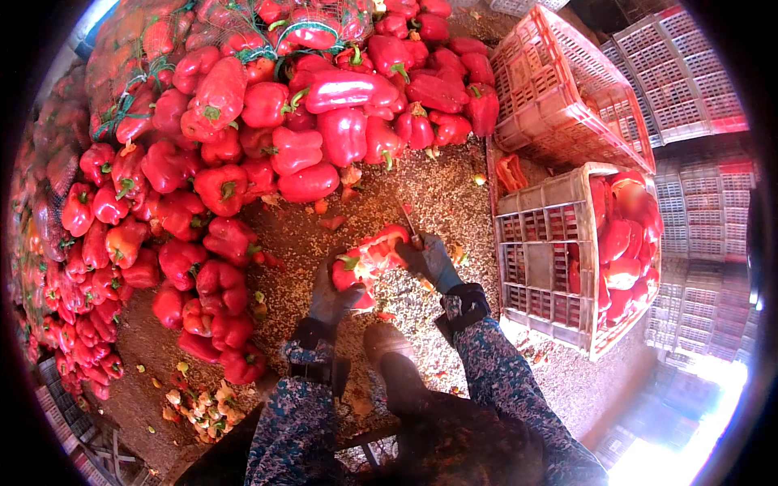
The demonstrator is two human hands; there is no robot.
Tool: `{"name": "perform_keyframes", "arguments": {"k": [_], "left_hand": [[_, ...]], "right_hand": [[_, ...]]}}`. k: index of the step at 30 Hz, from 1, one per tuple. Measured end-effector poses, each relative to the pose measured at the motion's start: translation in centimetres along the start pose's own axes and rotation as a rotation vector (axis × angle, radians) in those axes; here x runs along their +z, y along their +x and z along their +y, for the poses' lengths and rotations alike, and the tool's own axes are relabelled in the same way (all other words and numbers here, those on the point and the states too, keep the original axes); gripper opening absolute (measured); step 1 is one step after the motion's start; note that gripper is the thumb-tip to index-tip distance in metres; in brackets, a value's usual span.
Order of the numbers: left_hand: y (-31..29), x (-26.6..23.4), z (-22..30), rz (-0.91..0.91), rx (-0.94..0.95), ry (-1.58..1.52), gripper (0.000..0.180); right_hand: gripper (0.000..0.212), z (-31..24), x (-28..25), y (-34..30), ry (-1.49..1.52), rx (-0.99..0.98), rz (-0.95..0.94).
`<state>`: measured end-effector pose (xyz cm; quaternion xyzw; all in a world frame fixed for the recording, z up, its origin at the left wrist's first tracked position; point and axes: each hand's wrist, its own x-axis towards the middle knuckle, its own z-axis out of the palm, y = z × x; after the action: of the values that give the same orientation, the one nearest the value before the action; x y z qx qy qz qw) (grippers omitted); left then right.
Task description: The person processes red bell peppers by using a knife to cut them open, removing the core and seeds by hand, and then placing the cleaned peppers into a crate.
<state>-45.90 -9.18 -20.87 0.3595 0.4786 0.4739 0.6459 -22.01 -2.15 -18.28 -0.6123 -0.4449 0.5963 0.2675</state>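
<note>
A red bell pepper [374, 253], cut open with its pale inside and green stem end showing, is held low between my hands. My left hand [328, 293], in a grey glove, is closed around its left part. The gloved right hand [435, 263] grips a small knife [410, 220], whose blade points up and away from me. Its fingers also touch the right end of the pepper. The knife's handle is mostly hidden in the palm.
A big heap of whole red peppers [219, 188] fills the left and far side, partly under green netting. At right, a crate [541, 271] holds cut red peppers; a pink crate [559, 113] stands behind it. Seeds cover the floor [438, 190]. Trimmed cores [212, 411] lie at lower left.
</note>
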Motion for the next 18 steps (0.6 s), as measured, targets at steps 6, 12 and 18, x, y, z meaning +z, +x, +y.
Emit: {"name": "perform_keyframes", "arguments": {"k": [6,12,18], "left_hand": [[-1.0,3.4,1.6,0.074,0.102,-0.055,0.098],[-1.2,5.4,1.6,0.133,0.342,0.668,0.095],[-3.2,6.8,1.1,0.193,0.526,0.883,0.1]], "right_hand": [[0.027,0.9,-1.2,0.6,-0.18,-0.117,0.304],[0.028,-4.4,2.5,-7.6,-0.099,-0.108,0.006],[0.024,-4.6,3.0,-7.8,0.251,0.115,-0.148]]}}
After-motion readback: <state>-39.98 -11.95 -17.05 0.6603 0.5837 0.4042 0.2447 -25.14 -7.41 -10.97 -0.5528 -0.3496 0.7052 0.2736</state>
